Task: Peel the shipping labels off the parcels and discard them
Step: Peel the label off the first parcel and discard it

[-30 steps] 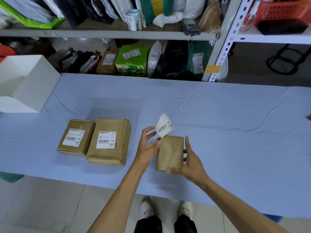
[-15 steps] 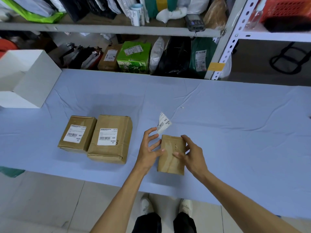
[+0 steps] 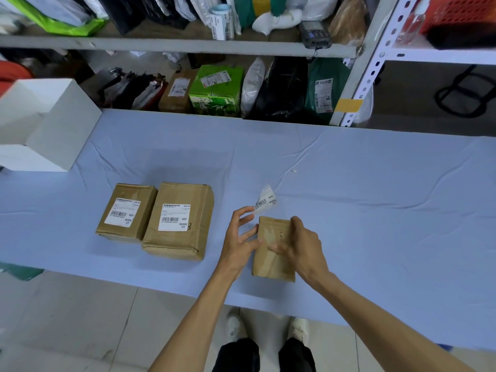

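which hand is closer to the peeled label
Left. The peeled label touches a fingertip of the left hand. The right hand is lower and to the right, holding the small parcel, apart from the label.

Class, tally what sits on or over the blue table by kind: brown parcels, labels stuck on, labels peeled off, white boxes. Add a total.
Brown parcels: 3
Labels stuck on: 2
Labels peeled off: 1
White boxes: 1
Total: 7
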A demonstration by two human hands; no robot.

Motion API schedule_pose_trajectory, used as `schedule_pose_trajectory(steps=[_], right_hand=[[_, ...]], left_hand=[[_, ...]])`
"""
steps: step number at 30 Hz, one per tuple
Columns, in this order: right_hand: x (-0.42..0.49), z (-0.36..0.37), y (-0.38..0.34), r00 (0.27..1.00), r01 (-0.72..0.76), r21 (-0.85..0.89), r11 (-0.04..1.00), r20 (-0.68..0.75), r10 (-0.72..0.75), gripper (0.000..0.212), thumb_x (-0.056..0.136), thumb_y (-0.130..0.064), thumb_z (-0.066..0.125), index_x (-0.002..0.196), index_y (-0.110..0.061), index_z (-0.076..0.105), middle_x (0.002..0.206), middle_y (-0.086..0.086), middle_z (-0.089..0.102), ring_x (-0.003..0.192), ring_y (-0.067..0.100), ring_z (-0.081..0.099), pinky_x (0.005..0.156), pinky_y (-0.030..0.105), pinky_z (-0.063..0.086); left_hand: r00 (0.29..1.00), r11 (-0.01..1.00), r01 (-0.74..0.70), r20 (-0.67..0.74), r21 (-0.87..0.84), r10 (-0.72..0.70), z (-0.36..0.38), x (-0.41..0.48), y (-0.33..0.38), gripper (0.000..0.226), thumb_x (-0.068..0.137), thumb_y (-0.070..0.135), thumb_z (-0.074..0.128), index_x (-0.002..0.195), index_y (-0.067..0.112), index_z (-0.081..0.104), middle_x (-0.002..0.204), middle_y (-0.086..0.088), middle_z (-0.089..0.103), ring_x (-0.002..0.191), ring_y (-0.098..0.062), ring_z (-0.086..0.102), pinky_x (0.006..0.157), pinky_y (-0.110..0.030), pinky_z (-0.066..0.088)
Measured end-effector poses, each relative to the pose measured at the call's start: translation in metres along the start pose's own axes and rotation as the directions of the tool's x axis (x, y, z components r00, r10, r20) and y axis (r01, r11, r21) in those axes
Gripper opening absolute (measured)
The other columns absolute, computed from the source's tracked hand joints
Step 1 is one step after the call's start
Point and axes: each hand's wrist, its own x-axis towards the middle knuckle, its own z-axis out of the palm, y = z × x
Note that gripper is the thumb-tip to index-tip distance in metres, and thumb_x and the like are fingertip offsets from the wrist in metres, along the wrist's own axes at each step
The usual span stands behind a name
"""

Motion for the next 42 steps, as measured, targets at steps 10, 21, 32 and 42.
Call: schedule_pose_trajectory(steps=[10, 21, 32, 42], right_hand=[[0.001, 0.003, 0.005, 0.999, -0.04, -0.16, 0.986, -0.002, 0.041, 0.079, 0.083, -0.058, 0.059, 0.143, -0.017, 0.029, 0.107, 0.005, 0.062, 0.098, 0.029, 0.06, 0.075, 0.033, 0.046], [0.003, 0.008, -0.005, 0.997, 0.004, -0.089, 0.996, -0.074, -0.01, 0.053, 0.076, -0.054, 0.07, 0.093, -0.015, 0.038, 0.081, 0.004, 0.06, 0.074, 0.029, 0.057, 0.056, 0.035, 0.042], [-0.004, 0.008, 0.007, 0.986, 0.004, -0.087, 0.996, 0.167, 0.011, 0.136, 0.047, -0.051, 0.089, 0.152, -0.023, 0.007, 0.135, 0.003, 0.043, 0.123, 0.028, 0.046, 0.097, 0.041, 0.044], [0.003, 0.006, 0.008, 0.992, 0.11, 0.12, 0.987, 0.053, -0.117, 0.038, 0.086, -0.015, 0.065, 0.119, -0.014, 0.046, 0.095, 0.005, 0.062, 0.084, 0.028, 0.058, 0.069, 0.034, 0.047]], left_hand=[[1.0, 1.0, 0.013, -0.022, -0.025, -0.013, 0.001, -0.003, -0.001, 0.068, 0.069, 0.0, 0.075, 0.12, 0.037, 0.05, 0.132, -0.005, 0.049, 0.11, -0.019, 0.065, 0.081, -0.03, 0.056], [0.998, 0.997, 0.028, -0.052, -0.069, -0.031, -0.005, -0.002, 0.001, 0.044, 0.084, 0.003, 0.063, 0.113, 0.035, 0.057, 0.131, -0.006, 0.049, 0.112, -0.022, 0.062, 0.069, -0.029, 0.055], [0.997, 0.997, 0.02, -0.067, -0.077, -0.025, -0.006, -0.003, 0.003, 0.044, 0.082, 0.001, 0.064, 0.112, 0.033, 0.057, 0.131, -0.005, 0.048, 0.103, -0.013, 0.067, 0.069, -0.028, 0.056], [0.997, 0.996, 0.031, -0.071, -0.079, -0.037, -0.007, -0.005, 0.004, 0.045, 0.074, 0.017, 0.067, 0.115, 0.031, 0.056, 0.132, -0.005, 0.051, 0.108, -0.019, 0.065, 0.072, -0.032, 0.057]])
